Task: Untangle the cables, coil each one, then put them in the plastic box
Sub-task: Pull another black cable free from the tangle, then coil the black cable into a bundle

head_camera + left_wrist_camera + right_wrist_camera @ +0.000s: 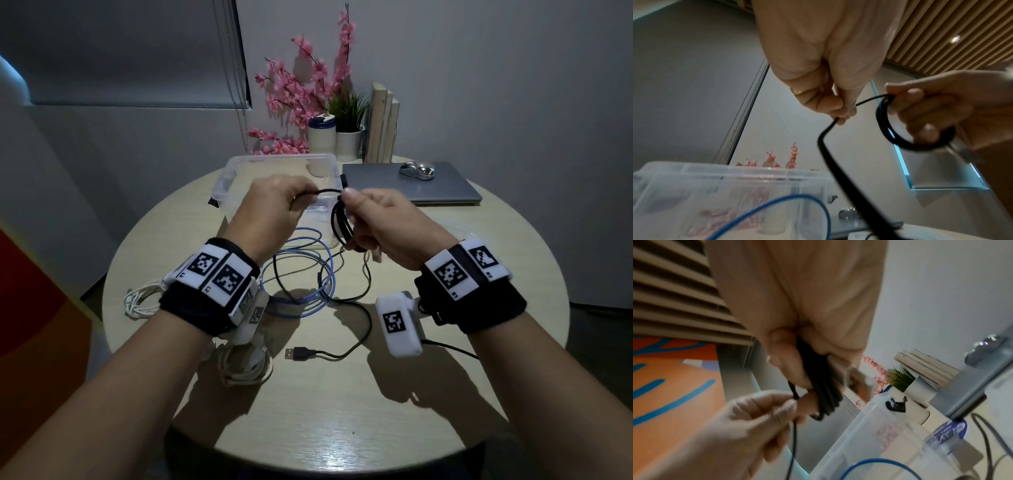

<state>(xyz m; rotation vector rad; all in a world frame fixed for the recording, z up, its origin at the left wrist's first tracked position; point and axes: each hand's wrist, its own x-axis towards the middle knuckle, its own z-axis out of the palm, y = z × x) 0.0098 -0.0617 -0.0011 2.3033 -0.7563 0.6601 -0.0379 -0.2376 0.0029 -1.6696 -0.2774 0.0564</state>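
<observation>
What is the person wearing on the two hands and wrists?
Each bare forearm has a black wrist band carrying white blocks printed with black square code markers. A white camera box with a black cable hangs under the right wrist. The left hand wears a gold ring.

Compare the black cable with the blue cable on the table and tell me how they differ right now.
The black cable is partly coiled in the air, its loops gripped by the right hand while the left hand pinches the next stretch; the blue cable lies untouched on the table. The black cable's loops are small and tight; the blue cable's are wide and loose. The black cable's USB end trails on the table. Neither is in the plastic box.
</observation>
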